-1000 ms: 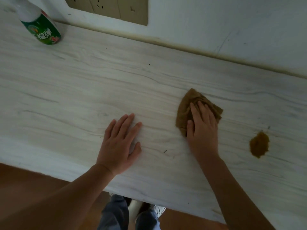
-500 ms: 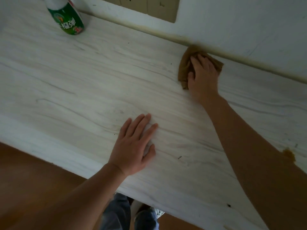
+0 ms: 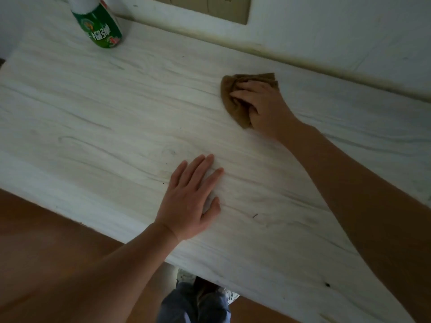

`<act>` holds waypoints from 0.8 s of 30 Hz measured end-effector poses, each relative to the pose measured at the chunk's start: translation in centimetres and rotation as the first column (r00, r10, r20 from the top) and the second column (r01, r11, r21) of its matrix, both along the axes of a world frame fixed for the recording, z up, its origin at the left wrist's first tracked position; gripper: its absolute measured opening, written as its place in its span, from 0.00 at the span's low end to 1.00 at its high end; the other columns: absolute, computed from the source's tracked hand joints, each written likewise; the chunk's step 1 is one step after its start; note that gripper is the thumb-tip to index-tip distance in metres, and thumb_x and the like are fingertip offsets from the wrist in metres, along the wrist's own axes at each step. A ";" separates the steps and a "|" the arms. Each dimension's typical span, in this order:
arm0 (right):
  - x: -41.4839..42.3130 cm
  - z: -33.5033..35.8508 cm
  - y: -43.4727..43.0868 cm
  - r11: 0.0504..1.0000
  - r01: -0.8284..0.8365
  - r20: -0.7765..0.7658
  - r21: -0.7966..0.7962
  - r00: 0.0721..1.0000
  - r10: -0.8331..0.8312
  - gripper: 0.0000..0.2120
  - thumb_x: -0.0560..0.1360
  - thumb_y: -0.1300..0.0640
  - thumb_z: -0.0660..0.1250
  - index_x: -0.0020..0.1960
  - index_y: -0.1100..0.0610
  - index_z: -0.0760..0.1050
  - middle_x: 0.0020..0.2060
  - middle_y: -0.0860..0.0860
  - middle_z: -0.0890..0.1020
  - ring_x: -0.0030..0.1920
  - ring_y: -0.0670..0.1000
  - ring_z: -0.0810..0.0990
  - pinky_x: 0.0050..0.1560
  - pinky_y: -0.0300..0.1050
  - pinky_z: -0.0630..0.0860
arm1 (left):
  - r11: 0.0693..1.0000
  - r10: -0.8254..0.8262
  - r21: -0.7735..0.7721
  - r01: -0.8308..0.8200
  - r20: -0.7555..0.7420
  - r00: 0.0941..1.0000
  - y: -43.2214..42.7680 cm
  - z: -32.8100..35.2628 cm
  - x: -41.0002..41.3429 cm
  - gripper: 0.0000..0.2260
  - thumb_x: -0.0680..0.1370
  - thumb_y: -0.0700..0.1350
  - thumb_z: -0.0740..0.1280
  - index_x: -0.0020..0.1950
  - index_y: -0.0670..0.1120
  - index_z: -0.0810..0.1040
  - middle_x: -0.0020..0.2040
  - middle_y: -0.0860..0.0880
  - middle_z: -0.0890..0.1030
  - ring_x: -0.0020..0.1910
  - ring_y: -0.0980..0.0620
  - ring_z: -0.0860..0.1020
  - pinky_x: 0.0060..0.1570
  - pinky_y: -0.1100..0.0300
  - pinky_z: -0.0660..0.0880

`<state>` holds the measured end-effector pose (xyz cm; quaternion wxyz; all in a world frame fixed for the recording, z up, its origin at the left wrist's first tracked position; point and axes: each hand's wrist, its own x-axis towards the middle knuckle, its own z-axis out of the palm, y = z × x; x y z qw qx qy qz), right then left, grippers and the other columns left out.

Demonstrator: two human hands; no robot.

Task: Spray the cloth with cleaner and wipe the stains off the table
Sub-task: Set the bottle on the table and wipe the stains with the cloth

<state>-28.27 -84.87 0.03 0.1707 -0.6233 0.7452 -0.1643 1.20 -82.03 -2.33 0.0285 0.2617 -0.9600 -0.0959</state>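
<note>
A crumpled brown cloth [image 3: 234, 110] lies on the white wood-grain table [image 3: 112, 117], towards the back right near the wall. My right hand [image 3: 263, 106] sits on top of it with fingers curled, gripping the bunched cloth against the tabletop. My left hand [image 3: 191, 199] rests flat on the table near its front edge, fingers straight and holding nothing. The green and white cleaner bottle [image 3: 100, 26] stands at the back left corner, away from both hands. No brown stain shows; my right forearm covers the table's right part.
A white wall with a beige socket panel [image 3: 210, 8] runs along the table's back edge. Brown floor [image 3: 46, 252] lies below the front edge, and my legs and shoes [image 3: 198, 301] show under it. A few small dark specks dot the tabletop.
My right hand carried the cloth from mid-table out to the wall edge, then back a little towards me and left. The brown stain on the right has gone out of sight. My left hand stayed put.
</note>
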 end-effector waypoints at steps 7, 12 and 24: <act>6.8 -0.3 11.6 0.983 0.173 0.066 -0.062 0.983 -0.169 0.23 0.76 0.64 0.61 0.70 0.56 0.76 0.72 0.55 0.74 0.73 0.60 0.69 0.77 0.55 0.58 | 1.000 -0.011 0.013 0.011 0.003 1.000 0.0 0.5 0.0 0.28 0.80 0.56 0.58 0.79 0.48 0.68 0.82 0.43 0.64 0.82 0.42 0.60 0.80 0.42 0.57; 13.4 -0.1 19.9 0.938 0.347 0.040 0.000 0.937 -0.347 0.25 0.79 0.61 0.62 0.76 0.53 0.69 0.76 0.53 0.69 0.78 0.56 0.62 0.79 0.56 0.55 | 1.000 -0.010 0.010 0.010 -0.026 1.000 0.2 0.6 0.0 0.28 0.80 0.56 0.58 0.78 0.47 0.69 0.81 0.42 0.65 0.81 0.41 0.61 0.79 0.42 0.57; 24.3 -0.1 26.0 0.814 0.577 -0.014 0.066 0.816 -0.578 0.25 0.81 0.57 0.61 0.78 0.50 0.64 0.78 0.50 0.65 0.79 0.52 0.57 0.79 0.54 0.53 | 0.990 0.009 0.140 0.003 -0.085 0.996 0.2 1.1 0.4 0.26 0.81 0.55 0.57 0.78 0.47 0.69 0.82 0.43 0.64 0.82 0.43 0.58 0.81 0.44 0.51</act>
